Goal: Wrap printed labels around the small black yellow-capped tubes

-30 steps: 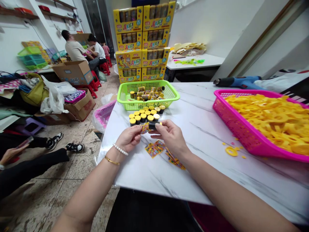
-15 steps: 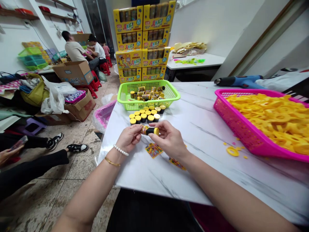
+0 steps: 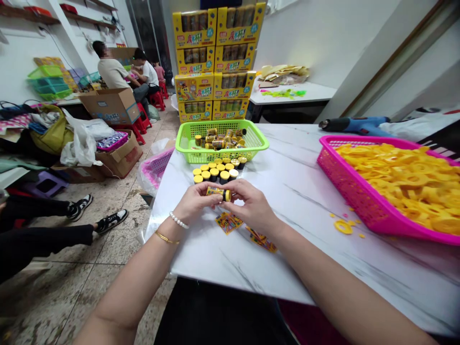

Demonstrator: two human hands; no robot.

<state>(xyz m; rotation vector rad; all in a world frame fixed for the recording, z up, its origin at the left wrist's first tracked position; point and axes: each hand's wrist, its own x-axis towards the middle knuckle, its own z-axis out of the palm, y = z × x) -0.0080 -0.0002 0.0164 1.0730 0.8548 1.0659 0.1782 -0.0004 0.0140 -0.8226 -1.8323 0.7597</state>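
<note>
Both hands hold one small black tube with a yellow cap, lying sideways above the white marble table. My left hand pinches its labelled end and my right hand grips the cap end. A colourful sticker is wrapped on the tube. More stickers lie on the table under my hands. Just beyond stand several upright yellow-capped tubes, and behind them a green basket holds labelled tubes.
A pink basket full of yellow rings sits at the right, loose rings beside it. A blue tool lies at the back. Yellow cartons are stacked behind. People sit at the far left; someone's legs stretch across the floor.
The sticker, first held flat against the tube, has been rolled around it. Both hands have closed in tighter on the tube.
</note>
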